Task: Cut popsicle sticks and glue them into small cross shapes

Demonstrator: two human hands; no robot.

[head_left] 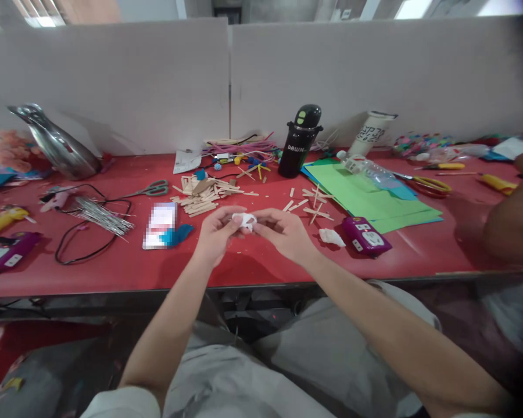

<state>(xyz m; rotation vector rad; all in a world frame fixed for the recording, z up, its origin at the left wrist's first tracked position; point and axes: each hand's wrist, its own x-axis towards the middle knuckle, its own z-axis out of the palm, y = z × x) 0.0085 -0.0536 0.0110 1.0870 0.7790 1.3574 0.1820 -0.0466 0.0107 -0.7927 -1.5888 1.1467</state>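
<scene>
Between my two hands, above the front of the red table, is a small crumpled white piece, perhaps cotton or tissue; its exact kind is unclear. My left hand pinches its left side with thumb and fingers. On the other side, my right hand grips it between thumb and forefinger. Just beyond the hands lies a pile of wooden craft sticks. A second white wad rests to the right of my right hand, beside a purple box.
A black bottle stands at the back, near green paper sheets with scissors and a clear plastic bottle. Leftward lie a phone, thin metal wires, a cable and a steel jug. Another person's arm is at right.
</scene>
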